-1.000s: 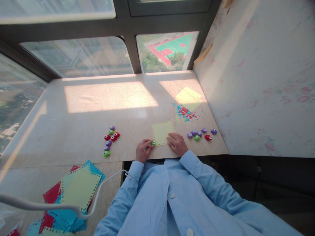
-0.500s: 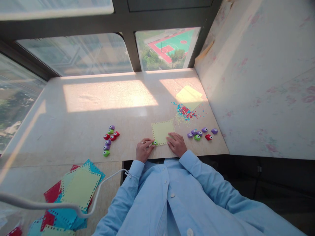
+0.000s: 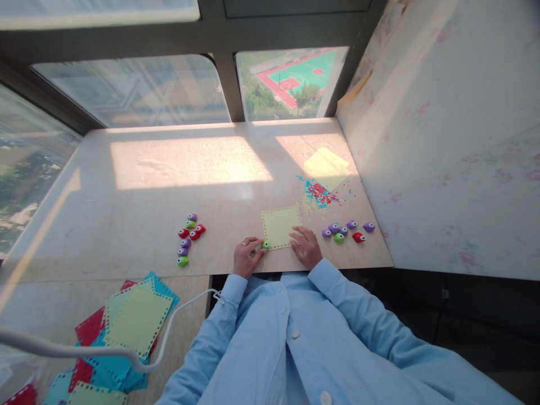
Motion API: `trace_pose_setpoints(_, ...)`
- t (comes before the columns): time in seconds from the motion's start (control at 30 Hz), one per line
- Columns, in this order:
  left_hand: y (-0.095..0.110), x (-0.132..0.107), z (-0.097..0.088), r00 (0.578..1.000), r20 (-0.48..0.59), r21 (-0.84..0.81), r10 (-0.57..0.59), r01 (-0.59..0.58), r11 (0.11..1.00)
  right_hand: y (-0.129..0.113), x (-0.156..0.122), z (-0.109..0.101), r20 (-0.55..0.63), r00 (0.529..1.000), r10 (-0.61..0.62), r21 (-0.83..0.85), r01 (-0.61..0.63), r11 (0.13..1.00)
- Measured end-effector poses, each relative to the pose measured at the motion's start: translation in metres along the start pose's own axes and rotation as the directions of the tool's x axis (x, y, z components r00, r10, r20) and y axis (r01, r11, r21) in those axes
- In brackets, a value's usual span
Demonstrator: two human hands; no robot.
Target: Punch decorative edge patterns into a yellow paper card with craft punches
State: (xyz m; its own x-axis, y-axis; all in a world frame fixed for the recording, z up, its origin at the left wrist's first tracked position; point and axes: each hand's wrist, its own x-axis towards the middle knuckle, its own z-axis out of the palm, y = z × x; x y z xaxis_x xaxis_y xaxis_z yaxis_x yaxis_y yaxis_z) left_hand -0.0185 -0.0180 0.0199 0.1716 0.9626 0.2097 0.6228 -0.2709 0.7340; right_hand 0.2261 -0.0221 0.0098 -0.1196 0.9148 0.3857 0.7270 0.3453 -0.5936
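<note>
A pale yellow sheet of paper (image 3: 280,226) lies on the table before me, with small punched holes along its edges. My left hand (image 3: 248,256) pinches a small green craft punch (image 3: 265,244) at the sheet's near left corner. On the near right edge of the paper rests my right hand (image 3: 306,247), its fingers stretched out and holding nothing. More punches in purple, green and red stand in a group (image 3: 184,243) to the left and another group (image 3: 338,237) to the right.
Red, blue and yellow paper bits (image 3: 321,194) are scattered beyond the sheet, beside plain yellow sheets (image 3: 327,163). Punched coloured sheets (image 3: 138,312) pile up at the lower left, with a white cable (image 3: 105,352) crossing over them. A papered wall (image 3: 442,140) bounds the right side.
My right hand has shifted slightly right on the paper, its fingers a little more lifted. My left hand stays at the corner with the green punch.
</note>
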Motion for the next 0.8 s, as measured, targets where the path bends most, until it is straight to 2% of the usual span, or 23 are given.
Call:
trace_pose_setpoints(0.07, 0.0000, -0.0002, 0.0000, 1.000, 0.000, 0.016, -0.005, 0.005, 1.000, 0.0019, 0.0002, -0.0019, -0.080, 0.995, 0.065, 0.048, -0.061, 0.997)
trace_pose_setpoints(0.17, 0.0010, 0.0000, -0.0002, 0.999, 0.004, -0.005, -0.043, 0.043, 0.999, 0.0040, 0.0001, -0.0026, -0.120, 0.985, 0.125, 0.086, -0.116, 0.990)
trace_pose_setpoints(0.3, 0.0018, 0.0008, -0.0001, 0.997, 0.013, -0.076, -0.080, 0.081, 0.994, 0.0039, -0.0002, 0.0006, -0.084, 0.989, 0.119, 0.054, -0.115, 0.992)
trace_pose_setpoints(0.47, 0.0002, 0.0009, 0.0015, 0.997, 0.004, -0.060, -0.075, 0.075, 0.995, 0.0025, -0.0004, 0.0029, -0.025, 0.995, 0.094, -0.022, -0.095, 0.995)
trace_pose_setpoints(0.8, -0.0009, 0.0013, 0.0025, 0.997, 0.005, -0.066, -0.071, 0.071, 0.995, 0.0025, -0.0004, 0.0020, -0.047, 0.996, 0.080, 0.018, -0.079, 0.997)
